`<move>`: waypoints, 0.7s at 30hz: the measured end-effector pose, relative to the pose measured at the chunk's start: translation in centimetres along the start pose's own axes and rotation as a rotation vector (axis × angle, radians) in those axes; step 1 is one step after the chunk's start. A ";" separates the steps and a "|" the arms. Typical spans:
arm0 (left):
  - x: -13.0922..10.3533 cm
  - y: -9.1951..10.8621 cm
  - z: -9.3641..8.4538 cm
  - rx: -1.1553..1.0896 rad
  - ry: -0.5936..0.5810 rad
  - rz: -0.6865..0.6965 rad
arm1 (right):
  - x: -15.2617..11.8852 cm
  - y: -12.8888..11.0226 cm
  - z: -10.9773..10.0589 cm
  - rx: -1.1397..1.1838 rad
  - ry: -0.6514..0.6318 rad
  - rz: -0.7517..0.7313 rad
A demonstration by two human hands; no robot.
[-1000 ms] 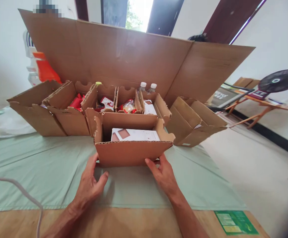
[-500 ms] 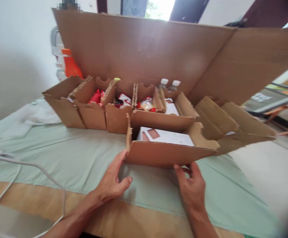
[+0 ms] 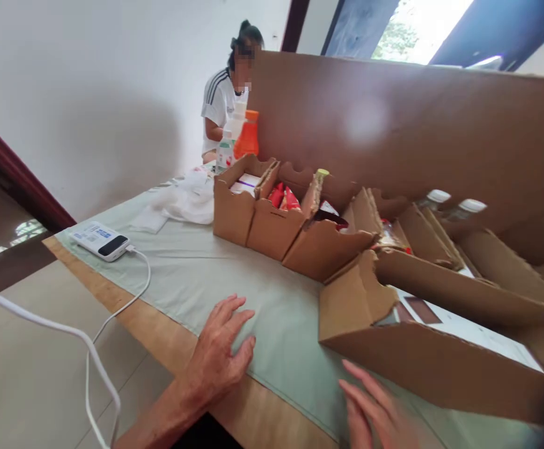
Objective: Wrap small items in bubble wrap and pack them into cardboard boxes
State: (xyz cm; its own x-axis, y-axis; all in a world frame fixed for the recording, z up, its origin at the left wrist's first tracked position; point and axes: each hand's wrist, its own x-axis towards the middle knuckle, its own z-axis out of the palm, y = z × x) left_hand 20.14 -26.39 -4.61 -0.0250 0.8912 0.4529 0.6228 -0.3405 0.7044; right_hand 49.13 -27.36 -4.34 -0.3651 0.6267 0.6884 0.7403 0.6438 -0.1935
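My left hand (image 3: 225, 346) hovers over or rests on the green cloth near the table's front edge, fingers apart and holding nothing. My right hand (image 3: 375, 405), partly blurred and cut off by the lower edge, is open just in front of a long cardboard box (image 3: 422, 368). Inside that box lies a white carton (image 3: 468, 327) with brown squares on it. Behind it stands a row of narrow cardboard bins (image 3: 272, 234). Red packets (image 3: 284, 197) fill one bin, white and purple boxes (image 3: 246, 184) another. A tall cardboard panel (image 3: 370, 131) rises behind the row.
A white power bank (image 3: 101, 240) with a white cable (image 3: 148, 274) lies at the table's left end. Crumpled white plastic (image 3: 188, 202) is beside the bins. An orange bottle (image 3: 247, 136) and a clear bottle (image 3: 224, 153) stand behind. A person (image 3: 220, 100) is at the far end.
The view has swung left, bringing the power bank and the person into sight. My left hand has come away from the long box's corner; my right hand has let go of its front edge.
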 end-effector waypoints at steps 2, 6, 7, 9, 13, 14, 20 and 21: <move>-0.2 -1.4 -0.7 0.010 0.083 -0.018 | 4.5 -2.2 2.7 0.042 -0.018 -0.074; -1.0 -2.6 -0.8 -0.030 0.113 -0.051 | 13.2 -6.3 7.7 0.114 -0.127 -0.230; -1.1 -2.7 -0.7 -0.058 0.100 -0.047 | 15.2 -7.2 8.8 0.125 -0.160 -0.264; -1.3 -3.0 -0.6 -0.140 0.076 -0.031 | 19.3 -9.0 11.2 0.126 -0.229 -0.322; -1.2 -3.6 -0.2 -0.269 0.084 -0.013 | 27.5 -11.9 16.9 -0.020 -0.414 -0.384; -1.2 -3.8 -0.1 -0.278 0.094 -0.012 | 29.5 -12.5 18.6 -0.083 -0.470 -0.400; -0.9 -4.3 0.5 -0.310 0.138 -0.020 | 38.5 -13.7 27.7 -0.288 -0.687 -0.458; -0.8 -4.2 0.5 -0.316 0.137 -0.026 | 39.2 -13.7 28.5 -0.298 -0.694 -0.446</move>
State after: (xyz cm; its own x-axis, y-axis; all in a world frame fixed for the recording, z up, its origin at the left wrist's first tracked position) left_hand 17.92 -25.54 -8.25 -0.1560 0.8593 0.4871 0.3484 -0.4135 0.8412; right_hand 8.61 0.87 5.35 -0.8447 0.5321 0.0574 0.5283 0.8116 0.2494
